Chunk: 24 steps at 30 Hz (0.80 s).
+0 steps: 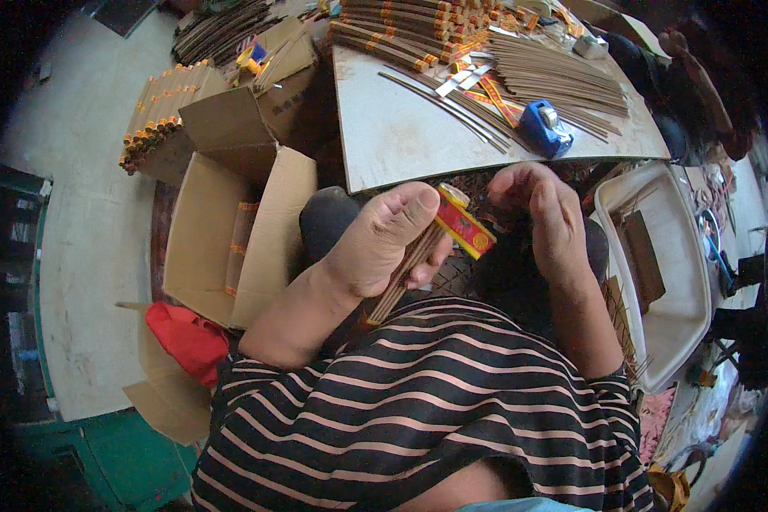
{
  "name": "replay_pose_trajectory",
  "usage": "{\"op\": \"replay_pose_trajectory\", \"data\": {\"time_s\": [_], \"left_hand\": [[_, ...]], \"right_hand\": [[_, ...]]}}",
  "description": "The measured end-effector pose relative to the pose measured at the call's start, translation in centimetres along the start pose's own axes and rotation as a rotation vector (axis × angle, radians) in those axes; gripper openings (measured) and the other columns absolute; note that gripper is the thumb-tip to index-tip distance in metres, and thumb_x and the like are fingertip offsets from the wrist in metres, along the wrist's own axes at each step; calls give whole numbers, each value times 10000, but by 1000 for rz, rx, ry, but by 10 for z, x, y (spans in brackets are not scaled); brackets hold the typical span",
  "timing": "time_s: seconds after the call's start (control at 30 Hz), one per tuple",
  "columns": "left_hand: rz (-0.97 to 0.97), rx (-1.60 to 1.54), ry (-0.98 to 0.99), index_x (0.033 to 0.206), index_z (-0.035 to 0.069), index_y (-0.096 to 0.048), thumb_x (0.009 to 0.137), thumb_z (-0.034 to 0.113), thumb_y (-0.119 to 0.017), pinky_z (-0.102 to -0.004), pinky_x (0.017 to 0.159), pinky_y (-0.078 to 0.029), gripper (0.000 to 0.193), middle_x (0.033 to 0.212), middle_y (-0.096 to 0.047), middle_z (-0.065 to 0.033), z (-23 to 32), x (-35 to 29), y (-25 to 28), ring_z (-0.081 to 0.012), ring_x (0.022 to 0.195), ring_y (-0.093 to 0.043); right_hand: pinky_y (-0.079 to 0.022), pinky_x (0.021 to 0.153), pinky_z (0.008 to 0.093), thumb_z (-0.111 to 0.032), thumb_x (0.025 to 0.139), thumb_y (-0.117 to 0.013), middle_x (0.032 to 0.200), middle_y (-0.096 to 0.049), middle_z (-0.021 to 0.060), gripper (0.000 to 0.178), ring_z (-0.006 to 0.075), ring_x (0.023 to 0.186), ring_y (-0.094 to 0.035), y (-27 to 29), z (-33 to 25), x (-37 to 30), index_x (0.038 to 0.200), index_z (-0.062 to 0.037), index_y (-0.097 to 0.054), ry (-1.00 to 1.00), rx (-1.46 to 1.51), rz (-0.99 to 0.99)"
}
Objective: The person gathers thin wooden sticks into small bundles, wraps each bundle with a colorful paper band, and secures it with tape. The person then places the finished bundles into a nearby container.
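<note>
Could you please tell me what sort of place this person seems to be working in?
Probably a small incense-stick packing workshop: loose sticks and a blue tape dispenser lie on the worktable, with open cardboard boxes alongside, and the left hand holds a red-labelled stick bundle.

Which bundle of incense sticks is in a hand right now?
The bundle with the red-and-yellow wrapper, gripped in the left hand. The other bundles lie stacked at the table's far end.

Incense packing workshop, stick bundles (pixel 563 81) on worktable (pixel 401 136), open cardboard cartons (pixel 222 230), concrete floor (pixel 77 213)
</note>
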<state>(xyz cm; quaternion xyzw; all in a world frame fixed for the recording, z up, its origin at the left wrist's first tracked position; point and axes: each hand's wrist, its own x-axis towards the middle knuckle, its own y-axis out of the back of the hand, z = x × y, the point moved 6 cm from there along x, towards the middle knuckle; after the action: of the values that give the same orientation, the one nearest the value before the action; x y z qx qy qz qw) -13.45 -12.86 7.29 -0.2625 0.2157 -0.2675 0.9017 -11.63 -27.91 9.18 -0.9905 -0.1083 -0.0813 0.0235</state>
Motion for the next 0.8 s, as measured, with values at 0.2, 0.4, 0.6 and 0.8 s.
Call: {"op": "replay_pose_trajectory", "data": {"time_s": [0.2,0.4,0.6,0.8], "left_hand": [[148,259,-129,933,61,-494,908,321,-462,-181,414,-370,263,637,-528,-28,3,3,-1,-68,449,-459],[156,283,-133,937,63,-500,883,413,-467,-190,384,-380,356,634,-518,-39,6,1,2,-91,441,-460],[40,124,-74,968,62,-507,885,422,-454,-196,382,-379,374,647,-528,-56,3,3,2,-99,442,-462],[-64,13,-16,964,74,-495,897,395,-436,-191,403,-392,334,648,-545,-47,1,5,0,-88,456,-487]], "right_hand": [[-425,583,255,-329,737,-699,699,-551,71,379,97,657,-494,-22,3,0,777,23,-566,-7,-207,-58],[-395,615,196,-185,810,-638,729,-532,-10,195,60,683,-461,-27,1,1,818,-8,-556,13,-157,-129],[-403,599,211,-182,817,-628,704,-534,3,185,70,665,-470,-25,6,4,795,-11,-562,63,-121,-150],[-418,560,240,-215,784,-664,663,-552,33,227,87,628,-495,-23,4,7,758,-7,-577,142,-112,-140]]}}
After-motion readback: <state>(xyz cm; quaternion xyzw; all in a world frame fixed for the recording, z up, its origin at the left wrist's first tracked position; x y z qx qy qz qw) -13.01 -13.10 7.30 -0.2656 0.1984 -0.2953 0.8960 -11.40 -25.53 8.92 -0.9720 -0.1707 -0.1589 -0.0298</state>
